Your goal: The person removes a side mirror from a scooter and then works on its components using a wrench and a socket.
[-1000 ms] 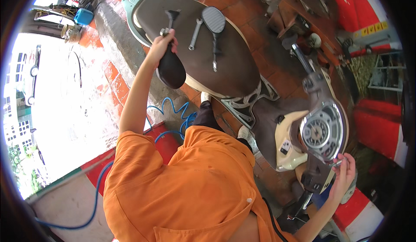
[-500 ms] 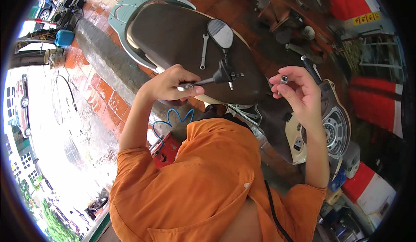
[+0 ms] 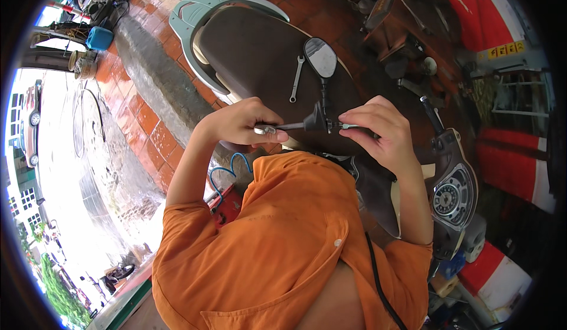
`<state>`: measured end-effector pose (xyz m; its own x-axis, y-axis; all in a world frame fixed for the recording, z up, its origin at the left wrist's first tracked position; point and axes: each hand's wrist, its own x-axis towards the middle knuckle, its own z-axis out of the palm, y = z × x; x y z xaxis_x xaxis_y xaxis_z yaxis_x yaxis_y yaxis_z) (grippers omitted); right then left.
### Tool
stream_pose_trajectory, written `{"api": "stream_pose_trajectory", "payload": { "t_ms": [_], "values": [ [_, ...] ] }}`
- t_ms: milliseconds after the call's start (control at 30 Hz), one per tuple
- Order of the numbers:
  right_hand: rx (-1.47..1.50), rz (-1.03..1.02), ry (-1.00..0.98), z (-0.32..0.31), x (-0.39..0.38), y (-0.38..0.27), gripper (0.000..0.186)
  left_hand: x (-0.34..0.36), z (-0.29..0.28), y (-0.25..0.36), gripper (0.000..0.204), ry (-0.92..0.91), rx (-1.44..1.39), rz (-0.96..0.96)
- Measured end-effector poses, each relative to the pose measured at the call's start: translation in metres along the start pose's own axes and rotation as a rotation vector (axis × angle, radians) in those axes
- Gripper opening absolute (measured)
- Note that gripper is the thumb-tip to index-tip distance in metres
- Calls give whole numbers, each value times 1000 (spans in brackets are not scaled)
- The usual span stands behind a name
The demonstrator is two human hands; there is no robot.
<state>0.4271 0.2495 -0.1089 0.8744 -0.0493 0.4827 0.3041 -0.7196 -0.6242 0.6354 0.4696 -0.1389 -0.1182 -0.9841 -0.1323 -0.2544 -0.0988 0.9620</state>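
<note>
The floor (image 3: pixel 150 117) was paved with red-brown brick tiles that looked wet and shiny. A grey concrete kerb (image 3: pixel 159 88) ran along the tiles, and past it lay a bright, sunlit street (image 3: pixel 71 170) where a car (image 3: pixel 32 108) stood near buildings (image 3: pixel 20 200). A blue container (image 3: pixel 98 37) sat at the edge of the tiles. On the other side, red panels (image 3: pixel 508 153) with white bands lined the shaded wall, beside a metal rack (image 3: pixel 520 97). Green plants (image 3: pixel 56 288) showed low by the street.
</note>
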Motion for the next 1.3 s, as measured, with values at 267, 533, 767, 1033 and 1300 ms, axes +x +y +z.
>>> {"api": "stream_pose_trajectory", "payload": {
  "t_ms": [267,533,767,1033,1300],
  "values": [
    [166,79,33,11,-4,4,29,-5,3,2,54,11,25,4],
    [320,356,27,28,-17,-10,9,-4,23,-4,55,40,-93,-7],
    [650,628,160,30,-30,-23,33,-7,47,-10,53,43,-180,-47],
    [729,377,206,34,-42,-17,28,-11,58,-7,53,42,-324,-27],
    [660,643,232,30,-47,-25,17,-16,65,-15,53,59,-360,-40]
  ]
}}
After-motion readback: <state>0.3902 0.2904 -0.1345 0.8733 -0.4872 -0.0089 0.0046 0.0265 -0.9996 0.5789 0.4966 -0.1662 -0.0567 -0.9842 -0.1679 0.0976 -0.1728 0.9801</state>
